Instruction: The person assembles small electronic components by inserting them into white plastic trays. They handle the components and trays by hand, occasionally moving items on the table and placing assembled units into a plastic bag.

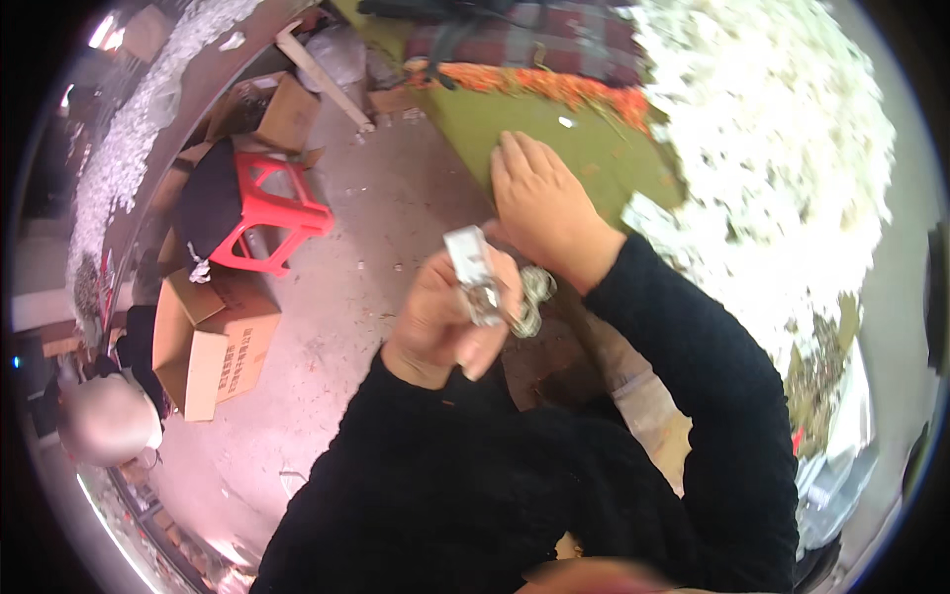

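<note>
My left hand (pixel 435 312) is held in front of my body, its fingers closed around a small clear packet with a white label (pixel 467 252). The packet's lower part looks shiny, and what is inside is too blurred to tell. My right hand (pixel 544 203) lies palm down on the green tabletop (pixel 554 124) near its left edge, fingers stretched out, with nothing visible in it. Just right of my left hand shows a loose bundle of pale looped cord or bands (pixel 534 299); whether it hangs or is held, I cannot tell.
A large heap of white paper-like pieces (pixel 762 129) covers the table's right side. Orange shreds (pixel 534 84) lie along a plaid cloth (pixel 584 40) at the back. On the floor to the left are a red stool (pixel 282 213) and open cardboard boxes (pixel 223 342). A person (pixel 109 416) is at far left.
</note>
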### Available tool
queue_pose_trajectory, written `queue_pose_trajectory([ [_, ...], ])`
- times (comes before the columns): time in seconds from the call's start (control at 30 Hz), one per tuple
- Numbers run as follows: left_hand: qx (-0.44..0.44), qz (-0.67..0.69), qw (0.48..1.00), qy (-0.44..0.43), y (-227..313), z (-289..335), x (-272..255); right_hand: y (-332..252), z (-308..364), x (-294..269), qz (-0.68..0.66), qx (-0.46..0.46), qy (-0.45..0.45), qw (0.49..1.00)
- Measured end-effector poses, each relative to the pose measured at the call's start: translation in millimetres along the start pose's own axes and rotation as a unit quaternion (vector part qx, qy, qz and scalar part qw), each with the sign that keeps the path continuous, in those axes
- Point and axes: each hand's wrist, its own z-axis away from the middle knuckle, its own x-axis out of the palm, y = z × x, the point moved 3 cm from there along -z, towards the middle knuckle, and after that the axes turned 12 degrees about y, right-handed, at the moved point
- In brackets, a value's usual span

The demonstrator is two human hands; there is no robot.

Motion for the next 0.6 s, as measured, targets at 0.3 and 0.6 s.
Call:
queue_pose_trajectory([
  [0.3, -0.012, 0.044, 0.999, -0.013, 76, 4, -34, -15, -17, 7, -0.099, 0.109, -0.085, 0.986],
  [0.6, 0.008, -0.005, 1.000, 0.028, 204, 47, -60, -37, -30, 6, -0.061, 0.127, -0.175, 0.974],
])
